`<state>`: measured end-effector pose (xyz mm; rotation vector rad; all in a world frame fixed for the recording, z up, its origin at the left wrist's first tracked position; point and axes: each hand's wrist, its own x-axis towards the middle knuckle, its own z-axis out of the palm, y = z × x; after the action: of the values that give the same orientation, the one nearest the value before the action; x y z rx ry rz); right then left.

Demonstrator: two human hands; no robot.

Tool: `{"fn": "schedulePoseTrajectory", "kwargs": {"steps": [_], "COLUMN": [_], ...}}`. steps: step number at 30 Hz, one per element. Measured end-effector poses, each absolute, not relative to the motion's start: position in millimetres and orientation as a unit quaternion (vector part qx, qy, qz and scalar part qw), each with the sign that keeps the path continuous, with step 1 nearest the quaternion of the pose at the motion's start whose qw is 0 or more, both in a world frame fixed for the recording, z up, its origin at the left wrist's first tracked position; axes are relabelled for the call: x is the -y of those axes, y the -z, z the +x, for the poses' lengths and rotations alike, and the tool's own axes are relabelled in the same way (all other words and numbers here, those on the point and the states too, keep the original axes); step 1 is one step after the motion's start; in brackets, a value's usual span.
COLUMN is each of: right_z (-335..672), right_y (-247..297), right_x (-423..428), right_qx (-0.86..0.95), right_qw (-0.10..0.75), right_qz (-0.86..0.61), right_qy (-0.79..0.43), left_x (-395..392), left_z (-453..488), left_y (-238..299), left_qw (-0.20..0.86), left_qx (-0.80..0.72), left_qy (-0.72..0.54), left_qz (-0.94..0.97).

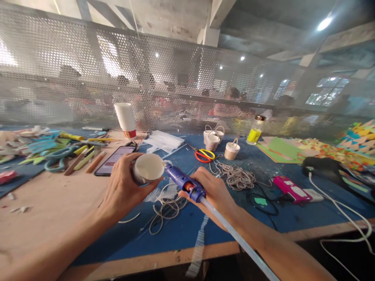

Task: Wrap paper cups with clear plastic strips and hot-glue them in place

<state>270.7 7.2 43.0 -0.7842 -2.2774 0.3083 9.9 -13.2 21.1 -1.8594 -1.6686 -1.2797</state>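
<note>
My left hand [125, 181] is wrapped round a white paper cup [149, 167], its round end turned toward me. In my right hand [215, 191] is a blue hot glue gun [183, 181], its nozzle at the right side of the cup; whether the tip touches it I cannot tell. A long translucent glue stick [234, 234] runs out of the gun's back. Below the cup lies loose grey cord [165, 212]. More cord is heaped in a coil [240, 176] to the right of my right hand.
Small cord-wrapped baskets [232, 149] stand behind, near red-and-yellow scissors [205, 155]. A stack of paper cups [125, 120] stands by the perforated screen [175, 89]. Left lie a phone [114, 160] and teal scissors [60, 158]; right, a bottle [256, 130] and a pink power strip [291, 190].
</note>
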Motion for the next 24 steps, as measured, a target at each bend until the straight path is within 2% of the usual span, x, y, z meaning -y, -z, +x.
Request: {"fn": "schedulePoseTrajectory", "kwargs": {"steps": [9,15,24], "right_z": [271.2,271.9,269.9], "right_y": [-42.1,-41.0,-38.4], "right_x": [-4.0,-4.1,-4.6], "right_qx": [0.868,0.873,0.884], "right_qw": [0.366,0.352,0.328], "right_qz": [-0.316,-0.316,-0.32], "right_qy": [-0.112,-0.116,-0.096], "left_x": [13.4,11.7,9.5], "left_z": [17.7,16.7,11.1], "left_y": [-16.0,-14.1,-5.8], "left_qw": [0.049,0.043,0.09], "left_qx": [0.558,0.562,0.546], "left_qy": [0.53,0.531,0.525], "left_qz": [-0.637,-0.633,-0.647]}}
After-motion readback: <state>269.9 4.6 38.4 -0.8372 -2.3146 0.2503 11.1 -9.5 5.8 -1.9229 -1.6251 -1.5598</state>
